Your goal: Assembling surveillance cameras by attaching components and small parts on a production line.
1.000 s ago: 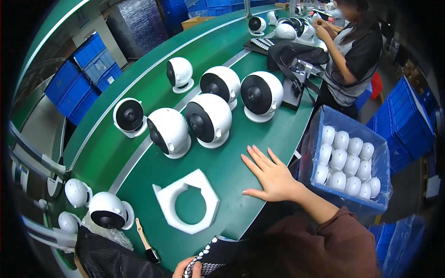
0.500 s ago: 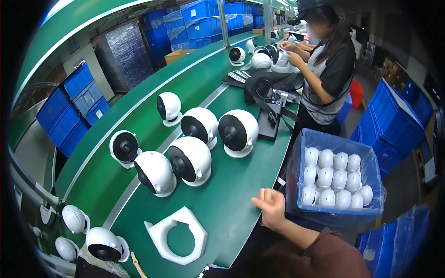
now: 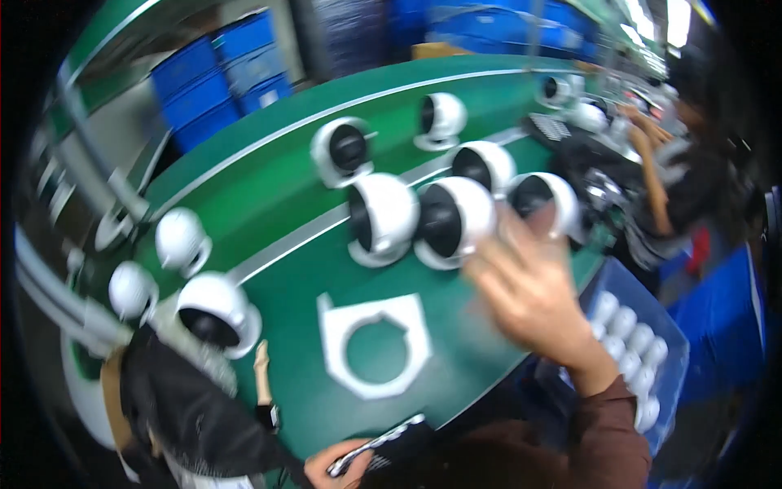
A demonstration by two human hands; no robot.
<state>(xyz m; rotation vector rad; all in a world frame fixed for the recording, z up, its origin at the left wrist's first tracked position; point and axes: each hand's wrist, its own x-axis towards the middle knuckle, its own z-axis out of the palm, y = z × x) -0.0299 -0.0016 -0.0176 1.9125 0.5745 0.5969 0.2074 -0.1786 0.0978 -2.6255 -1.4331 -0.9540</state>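
Over the green table, my right hand (image 3: 529, 301) is raised with its fingers apart, smeared by motion. It holds nothing I can see and overlaps the nearest round white devices with black faces, such as one device (image 3: 476, 208); contact cannot be told. Low in view, my left hand (image 3: 338, 466) is closed on a flat black thing with a white patterned edge (image 3: 391, 440). Between the hands and the devices lies a white foam piece (image 3: 334, 346) with a round hole. Another white device (image 3: 395, 208) stands behind it.
More white devices, including one (image 3: 216, 314), stand at the left by black fabric (image 3: 175, 399). A thin tan-handled tool (image 3: 262, 375) lies nearby. At right, a blue bin (image 3: 672, 391) holds several white rounded parts. A co-worker (image 3: 692, 155) sits beyond it.
The view has swung, shifting the table things rightward and upward. My right hand has moved from beside the table edge to over the devices, its fingers now spread. My left hand has come into view.
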